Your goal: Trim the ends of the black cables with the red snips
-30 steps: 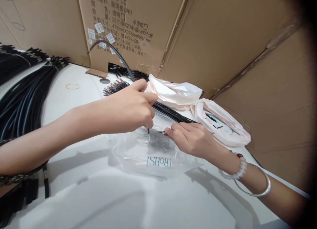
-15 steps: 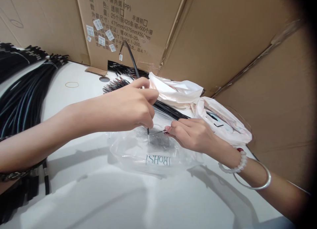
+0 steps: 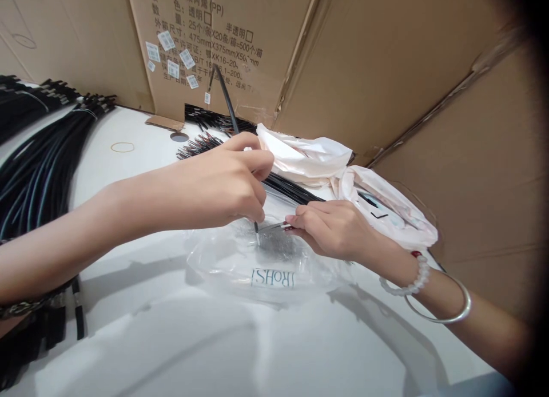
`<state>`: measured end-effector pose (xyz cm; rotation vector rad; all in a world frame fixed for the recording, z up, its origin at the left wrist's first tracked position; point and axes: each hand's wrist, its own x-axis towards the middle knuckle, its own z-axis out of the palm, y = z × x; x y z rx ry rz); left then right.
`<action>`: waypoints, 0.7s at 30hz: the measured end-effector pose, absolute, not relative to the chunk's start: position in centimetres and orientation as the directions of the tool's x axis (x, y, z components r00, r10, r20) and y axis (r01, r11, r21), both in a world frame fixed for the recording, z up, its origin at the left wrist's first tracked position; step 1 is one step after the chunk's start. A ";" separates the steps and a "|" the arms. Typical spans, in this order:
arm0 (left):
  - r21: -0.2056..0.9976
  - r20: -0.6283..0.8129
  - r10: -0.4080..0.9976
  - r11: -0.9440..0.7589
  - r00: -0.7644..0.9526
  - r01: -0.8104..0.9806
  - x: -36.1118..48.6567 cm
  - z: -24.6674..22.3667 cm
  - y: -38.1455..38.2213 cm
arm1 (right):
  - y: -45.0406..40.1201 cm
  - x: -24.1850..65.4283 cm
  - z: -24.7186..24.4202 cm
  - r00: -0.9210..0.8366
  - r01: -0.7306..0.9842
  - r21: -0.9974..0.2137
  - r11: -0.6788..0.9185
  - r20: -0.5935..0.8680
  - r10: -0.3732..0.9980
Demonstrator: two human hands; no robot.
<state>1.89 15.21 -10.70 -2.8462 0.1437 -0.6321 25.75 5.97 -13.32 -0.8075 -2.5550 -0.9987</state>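
Note:
My left hand [image 3: 227,182] is closed around a black cable [image 3: 226,96], which arches up behind it against the cardboard; its lower end points down below my fingertips. My right hand [image 3: 332,228] is pinched on small metal tweezers or scissors [image 3: 274,226], whose thin tips touch or nearly touch that cable end. Under both hands lies a clear plastic bag [image 3: 223,265] with green RoHS lettering and small dark contents. A bundle of black cables [image 3: 291,188] passes behind my hands.
Thick black cable bundles [image 3: 43,162] lie at the left. White bags [image 3: 309,157] sit behind my right hand. Cardboard walls [image 3: 364,59] with printed text and small stickers stand at the back and right. A rubber band [image 3: 122,147] lies on the white table [image 3: 171,351].
The view has shifted slightly. Both hands keep nearly the same pose, and the tool's tips remain beside the cable end.

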 end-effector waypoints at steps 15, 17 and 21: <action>-0.183 0.400 -0.114 -0.982 0.909 -0.042 1.9 -10.4 14.9 | 5.8 25.9 -13.7 -0.764 0.623 0.385 0.681 0.488 0.423; -0.187 0.402 -0.115 -0.981 0.908 -0.042 2.0 -10.4 14.9 | 5.8 25.8 -13.7 -0.757 0.631 0.374 0.680 0.492 0.431; -0.191 0.398 -0.125 -0.980 0.909 -0.051 1.9 -10.4 15.0 | 5.8 25.7 -13.7 -0.765 0.623 0.382 0.683 0.481 0.428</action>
